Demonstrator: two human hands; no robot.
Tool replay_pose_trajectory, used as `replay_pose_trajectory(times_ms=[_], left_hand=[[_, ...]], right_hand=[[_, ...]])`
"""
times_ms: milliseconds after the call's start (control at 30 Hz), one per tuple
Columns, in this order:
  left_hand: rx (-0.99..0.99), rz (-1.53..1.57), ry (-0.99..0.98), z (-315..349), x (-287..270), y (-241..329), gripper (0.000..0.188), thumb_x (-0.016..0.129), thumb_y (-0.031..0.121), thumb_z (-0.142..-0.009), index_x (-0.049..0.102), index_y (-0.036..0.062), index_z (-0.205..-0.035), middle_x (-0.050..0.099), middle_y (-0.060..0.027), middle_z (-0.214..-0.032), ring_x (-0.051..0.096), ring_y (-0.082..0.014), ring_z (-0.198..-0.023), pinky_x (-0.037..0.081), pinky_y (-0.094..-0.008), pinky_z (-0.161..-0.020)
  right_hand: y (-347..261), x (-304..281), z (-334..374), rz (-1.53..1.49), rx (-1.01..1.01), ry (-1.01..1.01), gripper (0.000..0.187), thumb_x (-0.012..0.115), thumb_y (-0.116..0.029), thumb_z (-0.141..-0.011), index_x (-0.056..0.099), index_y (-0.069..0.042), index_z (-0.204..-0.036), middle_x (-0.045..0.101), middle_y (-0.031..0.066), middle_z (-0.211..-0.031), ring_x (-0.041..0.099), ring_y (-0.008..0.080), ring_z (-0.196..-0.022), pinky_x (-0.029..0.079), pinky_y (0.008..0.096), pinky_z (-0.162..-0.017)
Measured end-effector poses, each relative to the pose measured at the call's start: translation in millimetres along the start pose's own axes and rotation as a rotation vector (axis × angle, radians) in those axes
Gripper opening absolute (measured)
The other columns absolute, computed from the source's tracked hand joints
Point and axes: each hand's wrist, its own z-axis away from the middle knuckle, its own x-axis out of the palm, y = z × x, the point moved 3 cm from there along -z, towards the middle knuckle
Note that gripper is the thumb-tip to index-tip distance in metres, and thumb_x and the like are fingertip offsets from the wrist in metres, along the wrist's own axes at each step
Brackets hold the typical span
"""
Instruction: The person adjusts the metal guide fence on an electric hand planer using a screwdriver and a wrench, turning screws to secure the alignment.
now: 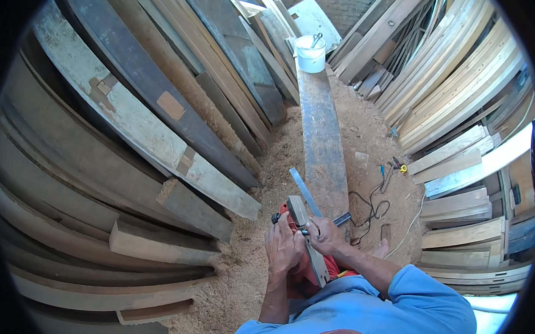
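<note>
Head view, looking down into a timber store. Lower centre of the frame: left hand [284, 244] and right hand [326, 235] close together, both clamped on a red power tool [299, 266] turned sole-up against the lap. Left hand wrapped over the tool's near side; right hand gripping a dark-handled driver or key [342, 219] whose tip meets the tool near its middle. Tool seen as a red plastic body with a flat grey metal sole [308, 239] running lengthwise and a black knob [276, 218] at its far left end; exact make of the blade area hidden by the fingers. Judged fairly heavy and rigid, hard-shelled, sole smooth and likely slippery; best held by the red body or handle, away from the cutter slot. Just beyond the hands, a thin grey metal strip [304, 191] lying aslant on a long dark plank [322, 141] reaching toward the upper centre, with a white bucket [310, 53] at its far end. Black cable [369, 207] looped on the sawdust floor [261, 167] to the right. Stacked boards [131, 142] leaning on both sides.
</note>
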Motion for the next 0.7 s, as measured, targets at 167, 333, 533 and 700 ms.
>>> replay_pose_trajectory(times_ms=[167, 333, 533, 700], left_hand=[[0.073, 0.068, 0.042, -9, -1, -3, 0.064, 0.063, 0.022, -0.090, 0.043, -0.0012, -0.146, 0.064, -0.0295, -0.121, 0.061, -0.0476, -0.112, 0.047, -0.0555, -0.097], [0.002, 0.126, 0.046, -3, -6, -13, 0.061, 0.060, 0.019, -0.094, 0.040, -0.0009, -0.148, 0.062, -0.0337, -0.125, 0.060, -0.0512, -0.116, 0.047, -0.0562, -0.100], [-0.080, 0.233, -0.003, -6, -5, -22, 0.057, 0.056, 0.018, -0.095, 0.039, -0.0036, -0.145, 0.058, -0.0357, -0.132, 0.058, -0.0510, -0.121, 0.044, -0.0565, -0.107], [-0.058, 0.202, 0.001, -10, -2, -19, 0.058, 0.057, 0.017, -0.094, 0.039, -0.0042, -0.145, 0.059, -0.0365, -0.131, 0.058, -0.0515, -0.120, 0.043, -0.0568, -0.106]], right_hand=[[7, -4, -8, 0.031, -0.098, -0.016, 0.024, 0.062, -0.023, -0.097, 0.064, 0.002, -0.095, 0.067, 0.0268, -0.086, 0.067, 0.0456, -0.083, 0.052, 0.0501, -0.075], [-2, -12, 11, 0.134, -0.406, -0.100, 0.023, 0.062, -0.010, -0.091, 0.056, 0.000, -0.111, 0.068, 0.0266, -0.098, 0.067, 0.0483, -0.091, 0.052, 0.0544, -0.079], [11, -15, 27, 0.244, -0.228, -0.063, 0.022, 0.062, -0.004, -0.091, 0.054, -0.001, -0.111, 0.067, 0.0236, -0.088, 0.066, 0.0467, -0.092, 0.049, 0.0556, -0.080], [5, -23, 16, 0.428, -0.495, 0.018, 0.016, 0.064, -0.011, -0.090, 0.059, -0.006, -0.104, 0.069, 0.0156, -0.086, 0.070, 0.0398, -0.089, 0.047, 0.0538, -0.078]])
